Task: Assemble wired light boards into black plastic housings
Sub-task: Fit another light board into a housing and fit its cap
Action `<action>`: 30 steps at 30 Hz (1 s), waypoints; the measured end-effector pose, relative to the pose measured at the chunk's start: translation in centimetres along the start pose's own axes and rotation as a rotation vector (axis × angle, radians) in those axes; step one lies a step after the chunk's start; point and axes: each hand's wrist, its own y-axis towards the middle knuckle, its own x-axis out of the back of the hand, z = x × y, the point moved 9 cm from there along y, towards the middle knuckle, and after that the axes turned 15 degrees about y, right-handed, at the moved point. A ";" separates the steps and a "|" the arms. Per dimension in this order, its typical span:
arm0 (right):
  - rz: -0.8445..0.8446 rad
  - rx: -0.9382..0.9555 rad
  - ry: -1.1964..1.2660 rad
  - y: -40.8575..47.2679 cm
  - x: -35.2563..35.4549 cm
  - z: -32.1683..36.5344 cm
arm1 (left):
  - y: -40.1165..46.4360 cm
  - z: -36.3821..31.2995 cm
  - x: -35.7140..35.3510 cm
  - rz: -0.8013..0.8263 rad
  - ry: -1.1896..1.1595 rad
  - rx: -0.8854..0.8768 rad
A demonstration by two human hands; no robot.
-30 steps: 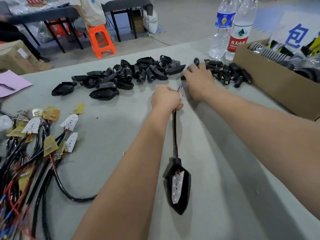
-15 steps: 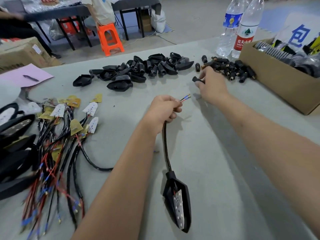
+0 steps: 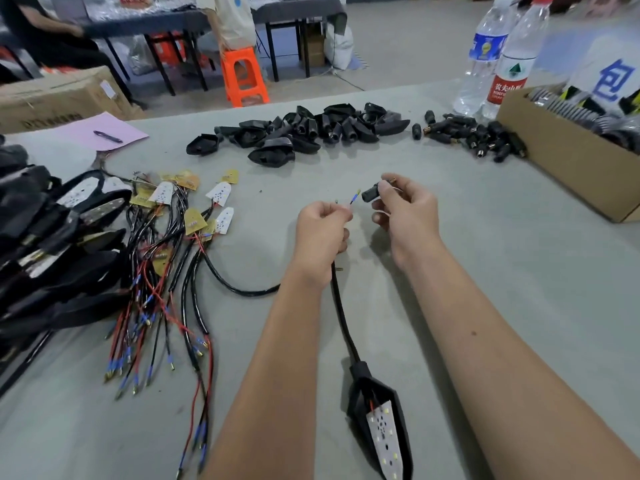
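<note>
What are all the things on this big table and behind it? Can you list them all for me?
Housing with light board: one, black with white board, near edge, on a black cable.
Empty housings: a pile, black, far middle.
Small plugs: a heap, black, far right.
Plug: one, black, in the right hand.
Wired boards: many, white and yellow, red and black wires, left.
Finished housings: a stack, black, far left.
Cardboard box: one, brown, right.
Bottles: two, clear, beside the box.
Paper: one, pink, with a pen.
Stool: one, orange, on the floor.
Left hand: pinches the wire ends.
Right hand: holds the plug.
</note>
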 end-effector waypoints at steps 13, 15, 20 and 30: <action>0.010 0.055 -0.047 -0.2 0.3 -0.1 | -0.3 -0.9 -0.5 0.110 0.021 -0.094; 0.016 0.054 -0.047 -0.3 0.2 -0.1 | -0.3 -0.9 -0.6 0.137 0.016 -0.104; -0.023 0.046 -0.007 -0.3 0.6 0.2 | -0.2 -0.5 -0.4 0.136 0.004 -0.070; -0.018 0.040 -0.064 -0.3 0.5 0.2 | -0.3 -0.5 -0.6 0.155 0.027 -0.062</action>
